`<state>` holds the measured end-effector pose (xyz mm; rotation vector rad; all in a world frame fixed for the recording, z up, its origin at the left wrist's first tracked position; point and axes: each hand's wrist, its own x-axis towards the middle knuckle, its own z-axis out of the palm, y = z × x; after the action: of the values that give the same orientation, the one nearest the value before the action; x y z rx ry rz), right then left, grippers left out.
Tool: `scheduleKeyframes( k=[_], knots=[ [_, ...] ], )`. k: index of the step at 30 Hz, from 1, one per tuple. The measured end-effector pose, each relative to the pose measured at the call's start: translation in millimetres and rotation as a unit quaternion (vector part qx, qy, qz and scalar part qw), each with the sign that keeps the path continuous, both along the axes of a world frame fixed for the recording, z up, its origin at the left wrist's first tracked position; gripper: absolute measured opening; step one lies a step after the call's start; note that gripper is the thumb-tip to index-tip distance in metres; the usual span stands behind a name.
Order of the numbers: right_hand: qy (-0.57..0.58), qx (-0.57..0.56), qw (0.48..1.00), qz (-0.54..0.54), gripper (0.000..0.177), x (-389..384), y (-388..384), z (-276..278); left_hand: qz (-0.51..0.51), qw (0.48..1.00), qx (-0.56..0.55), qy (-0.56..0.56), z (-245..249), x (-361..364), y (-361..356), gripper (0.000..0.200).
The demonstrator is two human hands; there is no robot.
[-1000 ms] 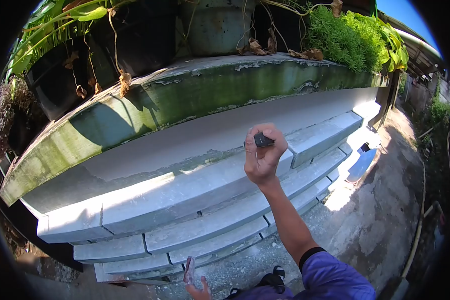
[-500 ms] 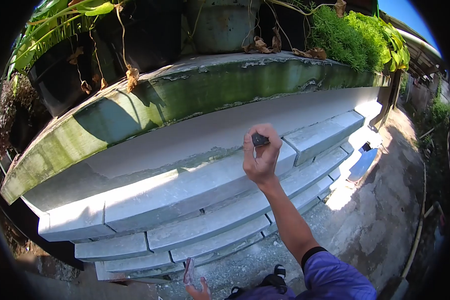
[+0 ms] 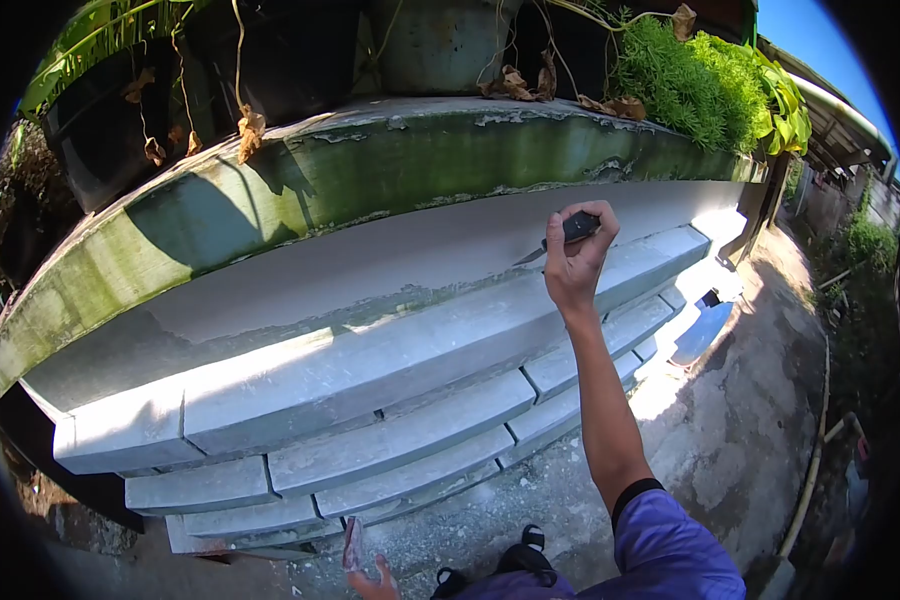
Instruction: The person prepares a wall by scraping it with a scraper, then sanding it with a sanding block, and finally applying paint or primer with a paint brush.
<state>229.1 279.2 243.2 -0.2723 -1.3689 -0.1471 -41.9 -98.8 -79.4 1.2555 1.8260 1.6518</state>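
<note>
My right hand (image 3: 578, 262) is closed around the black handle of a tool (image 3: 578, 226) with a thin metal blade. The blade points left and down, close to the lower part of the smooth, pale wall strip (image 3: 420, 245). A rough grey band runs along the bottom of that strip, above a ledge of pale grey blocks (image 3: 370, 375). Low in the view, my left hand (image 3: 375, 582) is partly cut off by the frame edge. From it rises a narrow, pinkish, white-smeared thing (image 3: 352, 545), whose kind I cannot tell.
A green-stained concrete shelf (image 3: 390, 170) overhangs the wall strip, bearing dark plant pots (image 3: 280, 60) and bright green plants (image 3: 685, 85). Below are stepped rows of blocks. A blue container (image 3: 703, 330) stands on the concrete path (image 3: 740, 420) at right. My feet show at the bottom.
My right hand has moved right and slightly up along the wall with the tool, and its blade now shows. The left hand shifts slightly left and stays low in view.
</note>
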Motion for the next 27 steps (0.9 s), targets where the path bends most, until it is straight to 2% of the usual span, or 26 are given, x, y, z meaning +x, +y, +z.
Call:
scheduleKeyframes(
  k=[1,2,4,6,7,10,13,14,16,18,21,22,25,26,27],
  knots=[
    [-0.011,-0.013,1.000,0.001,0.038,5,-7,8,-0.002,1.000,0.003,-0.001,-4,1,-3,0.058],
    [0.016,0.039,0.999,0.015,0.038,8,-12,16,0.004,1.000,-0.008,0.019,5,4,1,0.057],
    [-0.010,-0.049,0.998,-0.026,0.037,13,11,5,0.015,0.998,-0.032,0.059,21,12,4,0.057],
    [-0.027,-0.182,0.983,-0.029,0.036,13,20,-12,0.042,0.992,-0.113,0.023,-25,9,-6,0.058],
    [-0.012,-0.113,0.993,-0.014,0.036,15,15,-10,0.059,0.987,-0.149,0.007,-41,5,-7,0.059],
    [0.049,0.095,0.993,0.056,0.037,19,-2,17,0.067,0.986,-0.152,0.002,-5,19,-7,0.065],
    [-0.049,-0.130,0.988,-0.068,0.036,23,25,-14,0.102,0.976,-0.190,-0.003,-45,21,-25,0.067],
    [-0.059,-0.136,0.986,-0.070,0.036,26,19,-10,0.107,0.975,-0.194,-0.002,-52,20,-24,0.067],
    [0.011,-0.008,1.000,-0.002,0.037,27,3,6,0.108,0.976,-0.190,0.005,-53,21,-14,0.067],
    [0.069,0.092,0.992,0.051,0.036,28,-6,14,0.109,0.977,-0.184,0.007,-49,28,-9,0.067],
    [-0.037,0.059,0.995,-0.065,0.034,22,16,-2,0.117,0.974,-0.195,0.018,-56,35,-12,0.068],
    [-0.050,0.014,0.998,-0.047,0.035,27,16,-6,0.125,0.972,-0.197,0.020,-61,39,-12,0.068],
    [0.044,0.112,0.991,0.054,0.034,25,1,5,0.152,0.964,-0.218,0.022,-80,52,-21,0.068],
    [0.039,0.057,0.995,0.065,0.035,23,7,1,0.162,0.959,-0.231,0.028,-90,56,-26,0.068],
    [-0.055,-0.005,0.998,-0.036,0.036,26,22,-11,0.173,0.952,-0.249,0.041,-105,58,-35,0.068]
  ],
)
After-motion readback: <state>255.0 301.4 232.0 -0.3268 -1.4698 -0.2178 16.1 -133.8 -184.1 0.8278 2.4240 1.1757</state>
